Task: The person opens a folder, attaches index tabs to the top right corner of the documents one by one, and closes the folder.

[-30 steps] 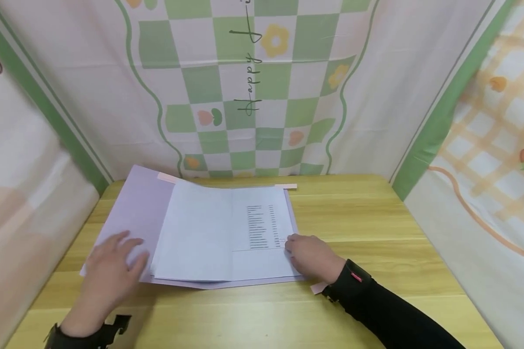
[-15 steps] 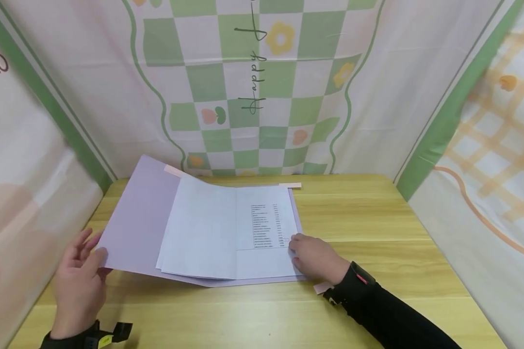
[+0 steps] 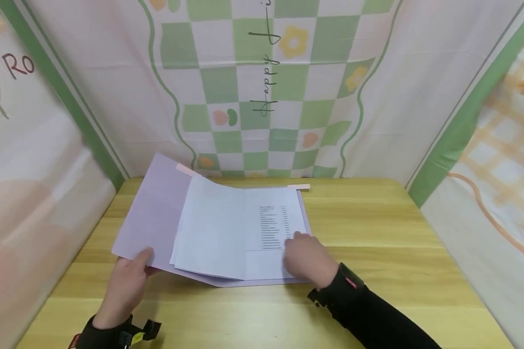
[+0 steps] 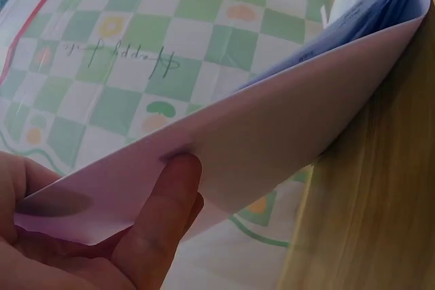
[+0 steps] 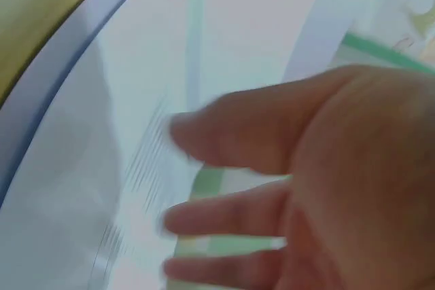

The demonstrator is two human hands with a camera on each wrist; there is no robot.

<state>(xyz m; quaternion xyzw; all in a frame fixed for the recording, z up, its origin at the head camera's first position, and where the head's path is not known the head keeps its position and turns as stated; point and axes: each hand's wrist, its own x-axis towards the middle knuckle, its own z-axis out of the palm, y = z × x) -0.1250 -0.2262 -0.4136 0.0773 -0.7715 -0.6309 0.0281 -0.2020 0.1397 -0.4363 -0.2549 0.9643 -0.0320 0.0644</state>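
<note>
A light purple folder (image 3: 153, 213) lies spread on the table with its left cover tilted up. White sheets (image 3: 211, 228) are inside; the right-hand page (image 3: 270, 266) bears a printed list. My left hand (image 3: 126, 283) pinches the cover near its lower left corner, thumb on the inner face. In the left wrist view, a finger (image 4: 163, 215) presses the cover's outer face. Over the right part of the printed page is my right hand (image 3: 310, 257). The right wrist view shows its thumb (image 5: 231, 130) and fingers apart, with nothing between them.
The wooden table (image 3: 367, 218) extends right of the folder and in front of it. A pink tab (image 3: 299, 186) sticks out at the folder's top right, another pink tab (image 3: 185, 169) at the cover's top. A patterned cloth (image 3: 270, 87) hangs behind the table.
My left hand went to the cover's left edge, took hold, and now holds it by the lower corner, raised. My right hand has shifted from the folder's right edge inward over the page.
</note>
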